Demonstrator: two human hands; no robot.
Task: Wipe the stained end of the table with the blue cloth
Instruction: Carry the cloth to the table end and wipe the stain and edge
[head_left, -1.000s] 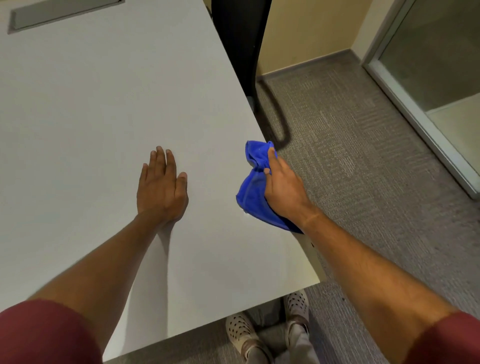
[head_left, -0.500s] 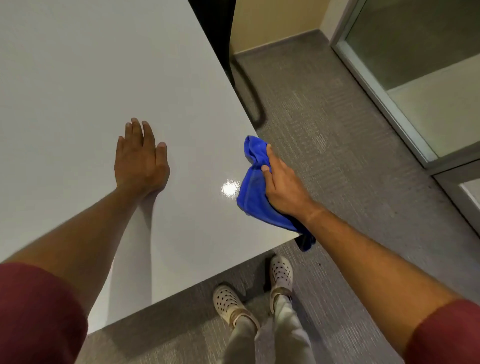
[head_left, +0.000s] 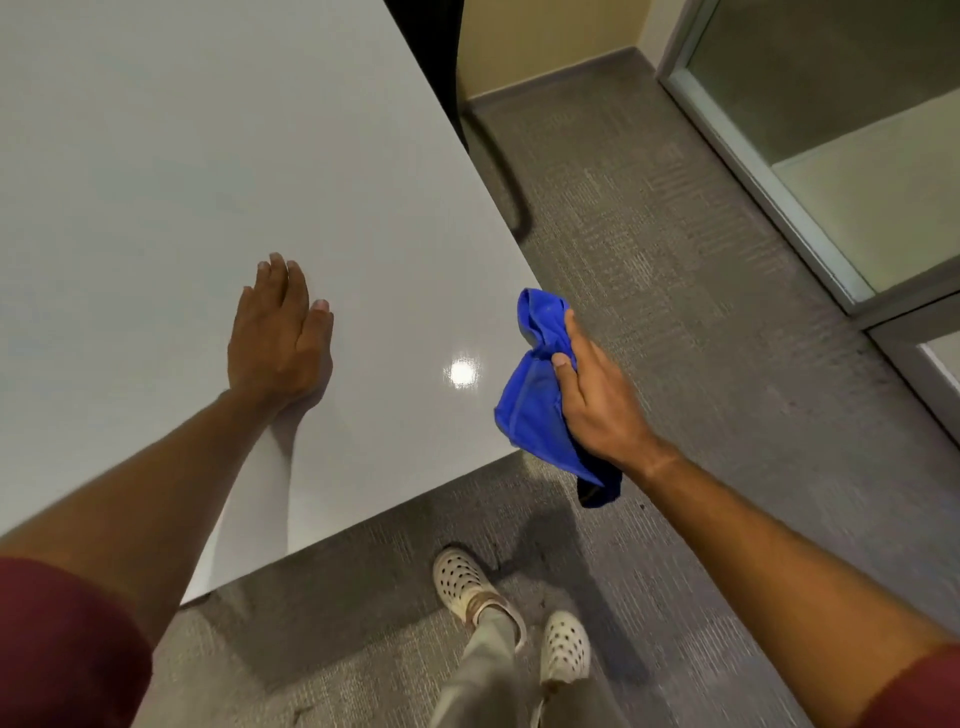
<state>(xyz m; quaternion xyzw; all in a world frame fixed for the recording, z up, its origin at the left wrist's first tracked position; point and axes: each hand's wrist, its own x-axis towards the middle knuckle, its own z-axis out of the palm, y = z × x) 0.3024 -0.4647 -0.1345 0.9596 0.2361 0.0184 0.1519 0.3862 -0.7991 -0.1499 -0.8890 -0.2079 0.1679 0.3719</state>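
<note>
Where table (head_left: 156, 156) ends, blue cloth (head_left: 532, 410) under right grip (head_left: 597, 400)

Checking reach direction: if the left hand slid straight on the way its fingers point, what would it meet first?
Nothing visible: the left hand lies flat on the table, with only bare tabletop ahead.

The blue cloth (head_left: 535, 410) is bunched and creased, not folded flat. It lies at the right corner of the bench (head_left: 208, 156), at the near end, with one dark tail hanging down past the edge. The bench top is pale grey, smooth and glossy, with one small bright reflection just beside the cloth.
</note>
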